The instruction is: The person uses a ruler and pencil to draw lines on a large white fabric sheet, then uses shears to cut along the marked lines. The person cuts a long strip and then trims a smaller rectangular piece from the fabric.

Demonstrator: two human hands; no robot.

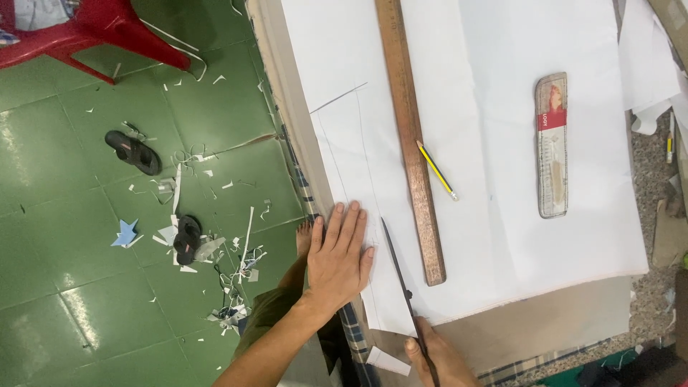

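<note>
My left hand lies flat, fingers apart, on the near left edge of a large white paper sheet marked with pencil lines. My right hand grips the handles of long dark scissors, whose blades point up the sheet just right of my left hand. A long wooden ruler rests lengthwise on the paper, right of the scissors. A yellow pencil leans against the ruler's right side.
A short flat ruler with a red label lies on the paper at right. The paper covers a beige table. On the green tiled floor at left are paper scraps, two dark sandals and a red plastic chair.
</note>
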